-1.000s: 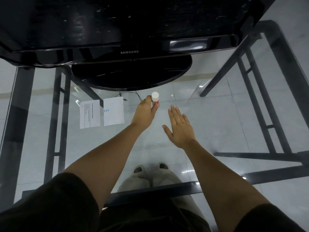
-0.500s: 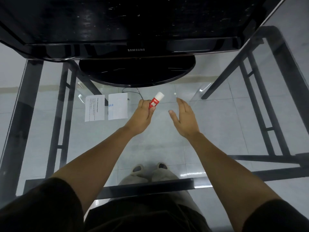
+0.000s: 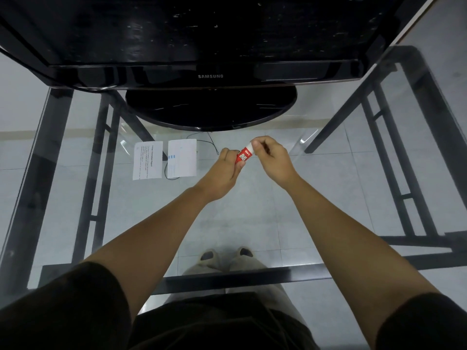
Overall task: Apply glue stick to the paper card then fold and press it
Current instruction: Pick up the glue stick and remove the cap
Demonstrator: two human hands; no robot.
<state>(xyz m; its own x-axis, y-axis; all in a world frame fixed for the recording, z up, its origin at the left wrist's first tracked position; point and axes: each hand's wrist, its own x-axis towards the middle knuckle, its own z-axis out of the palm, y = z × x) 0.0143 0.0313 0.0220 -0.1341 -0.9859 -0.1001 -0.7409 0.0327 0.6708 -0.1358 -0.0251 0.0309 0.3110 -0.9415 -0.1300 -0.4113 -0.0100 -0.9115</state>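
A red glue stick (image 3: 243, 155) with a white cap is held tilted above the glass table, between both hands. My left hand (image 3: 225, 173) grips its red lower body. My right hand (image 3: 271, 157) pinches the white cap end from the right. Flat on the glass to the left lie two white paper pieces: a printed sheet (image 3: 147, 160) and a paper card (image 3: 182, 157) with small blue marks, side by side with a narrow gap. Neither hand touches the papers.
A black Samsung monitor (image 3: 209, 41) on a round black base (image 3: 211, 109) stands at the back of the glass table (image 3: 252, 218). A thin black cable (image 3: 212, 145) runs from the base toward the card. The dark metal frame, tiled floor and my feet show through the glass.
My right hand went from open beside the glue stick to closing on its white cap. The left hand tilted the stick toward the right and kept its grip.
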